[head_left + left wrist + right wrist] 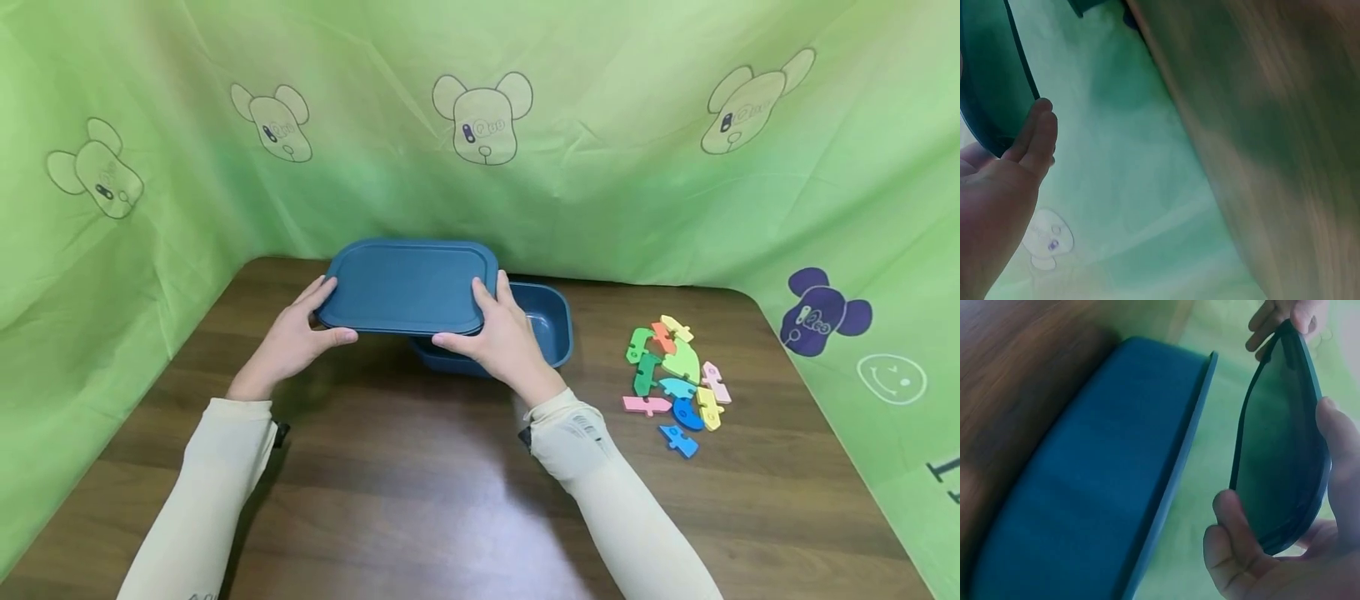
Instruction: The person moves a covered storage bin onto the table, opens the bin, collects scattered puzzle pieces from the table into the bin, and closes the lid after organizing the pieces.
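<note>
A blue rounded-rectangular lid (408, 285) is held up between both hands, over and to the left of a blue plastic box (553, 327). My left hand (295, 340) grips the lid's left end, its thumb along the near edge. At the opposite end my right hand (504, 333) pinches the lid, thumb at the near corner and fingers around the right side. In the right wrist view the lid (1279, 444) stands apart from the box's outer wall (1097, 469). The lid hides much of the box's left part in the head view.
Several colourful flat puzzle pieces (681, 362) lie in a loose cluster on the wooden table (390, 500), right of the box. A green curtain (600, 192) with bear-head prints hangs behind the table and along both sides.
</note>
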{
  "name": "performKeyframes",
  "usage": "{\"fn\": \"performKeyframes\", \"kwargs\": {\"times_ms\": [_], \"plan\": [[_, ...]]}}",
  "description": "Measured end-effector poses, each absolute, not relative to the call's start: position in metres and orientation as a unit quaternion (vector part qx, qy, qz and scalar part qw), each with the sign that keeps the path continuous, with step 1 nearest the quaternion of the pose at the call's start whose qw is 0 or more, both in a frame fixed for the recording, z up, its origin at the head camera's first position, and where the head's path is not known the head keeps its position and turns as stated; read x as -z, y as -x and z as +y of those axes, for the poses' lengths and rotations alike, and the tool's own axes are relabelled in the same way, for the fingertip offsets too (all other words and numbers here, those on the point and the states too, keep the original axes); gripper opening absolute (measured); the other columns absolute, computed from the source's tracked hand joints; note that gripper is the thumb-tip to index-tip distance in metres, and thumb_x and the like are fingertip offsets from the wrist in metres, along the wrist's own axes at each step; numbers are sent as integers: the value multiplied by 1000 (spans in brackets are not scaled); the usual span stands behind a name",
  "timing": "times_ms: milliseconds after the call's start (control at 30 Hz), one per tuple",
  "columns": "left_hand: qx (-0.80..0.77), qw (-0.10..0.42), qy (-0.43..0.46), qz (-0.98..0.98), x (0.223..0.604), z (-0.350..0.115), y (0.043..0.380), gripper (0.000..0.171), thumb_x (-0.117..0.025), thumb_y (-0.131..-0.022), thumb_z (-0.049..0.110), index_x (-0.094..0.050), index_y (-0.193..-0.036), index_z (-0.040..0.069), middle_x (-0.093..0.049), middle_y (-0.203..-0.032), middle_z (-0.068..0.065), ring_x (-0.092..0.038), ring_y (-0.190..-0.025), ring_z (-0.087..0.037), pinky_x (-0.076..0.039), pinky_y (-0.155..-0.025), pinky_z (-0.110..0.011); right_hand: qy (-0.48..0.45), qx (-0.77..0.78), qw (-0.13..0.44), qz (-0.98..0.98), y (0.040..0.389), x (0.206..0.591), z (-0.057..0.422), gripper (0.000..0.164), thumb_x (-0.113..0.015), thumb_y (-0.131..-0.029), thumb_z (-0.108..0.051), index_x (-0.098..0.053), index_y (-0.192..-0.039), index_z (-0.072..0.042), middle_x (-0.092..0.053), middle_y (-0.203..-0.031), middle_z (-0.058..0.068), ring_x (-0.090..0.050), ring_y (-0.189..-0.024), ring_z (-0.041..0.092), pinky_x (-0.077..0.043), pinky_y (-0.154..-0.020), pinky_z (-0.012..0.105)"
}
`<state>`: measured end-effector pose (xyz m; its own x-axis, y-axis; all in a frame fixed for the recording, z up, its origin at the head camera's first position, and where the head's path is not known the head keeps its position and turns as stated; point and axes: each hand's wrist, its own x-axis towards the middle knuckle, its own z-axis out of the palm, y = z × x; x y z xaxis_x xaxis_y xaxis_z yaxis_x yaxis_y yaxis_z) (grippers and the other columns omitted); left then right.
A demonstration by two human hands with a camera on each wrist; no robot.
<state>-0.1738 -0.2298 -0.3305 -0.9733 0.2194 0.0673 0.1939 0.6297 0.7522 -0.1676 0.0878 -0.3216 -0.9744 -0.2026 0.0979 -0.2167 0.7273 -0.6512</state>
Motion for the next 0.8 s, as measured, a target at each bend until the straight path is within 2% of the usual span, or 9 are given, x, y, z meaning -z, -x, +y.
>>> {"fn": "performKeyframes", "kwargs": {"times_ms": [200, 367, 433, 500, 567, 667, 733, 800], "plan": [[-427, -13, -107, 898, 331, -253, 167, 84, -78, -91, 29, -33, -158, 5, -16, -166, -16, -37, -141, -42, -30, -110, -54, -112, -344, 13, -932, 166, 320, 59, 112, -75, -78, -70, -25, -162, -14, 2, -168, 17, -31, -143, 45, -37, -109, 53], [-424, -20, -94, 900, 332, -272, 162, 78, -78, -92, 24, -38, -156, 5, -19, -165, -18, -33, -143, -44, -30, -109, -56, -107, -337, 11, -935, 165, 322, 36, 111, -74, -78, -70, -26, -161, -16, 1, -168, 15, -45, -133, 45, -45, -102, 51], [-418, -21, -88, 904, 332, -280, 160, 77, -78, -92, 25, -39, -155, 5, -20, -165, -18, -29, -144, -45, -29, -110, -58, -105, -331, 10, -938, 166, 323, 27, 111, -74, -77, -71, -26, -161, -17, 0, -168, 15, -54, -125, 43, -49, -96, 49], [-412, -24, -85, 907, 332, -287, 159, 76, -78, -92, 25, -41, -154, 4, -22, -164, -19, -30, -143, -46, -30, -109, -58, -105, -326, 7, -939, 165, 324, 19, 112, -73, -77, -72, -26, -162, -17, 1, -168, 16, -66, -101, 38, -53, -84, 44], [-410, -29, -79, 908, 332, -294, 156, 71, -78, -92, 28, -47, -150, 3, -24, -164, -17, -36, -141, -44, -37, -106, -46, -106, -318, 7, -942, 165, 325, 10, 111, -72, -78, -73, -26, -162, -17, 1, -168, 16, -67, -75, 31, -54, -71, 39], [-423, -42, -69, 903, 334, -303, 153, 56, -79, -91, 28, -58, -134, 1, -30, -161, -17, -46, -134, -42, -40, -95, -26, -105, -308, 3, -946, 164, 325, -2, 111, -71, -78, -74, -25, -162, -17, 0, -168, 18, -54, -50, 23, -47, -56, 33], [-433, -46, -63, 898, 336, -309, 152, 47, -80, -90, 28, -58, -121, 0, -33, -160, -17, -47, -133, -41, -37, -87, -17, -104, -304, 1, -947, 163, 326, -9, 111, -70, -78, -74, -25, -162, -17, -1, -167, 18, -54, -50, 23, -47, -55, 33], [-440, -47, -60, 895, 338, -316, 151, 44, -81, -90, 27, -56, -113, -1, -34, -159, -18, -46, -134, -43, -37, -86, -16, -104, -305, 0, -947, 163, 328, -15, 111, -71, -79, -74, -26, -162, -17, -3, -167, 19, -56, -50, 25, -48, -55, 34]]}}
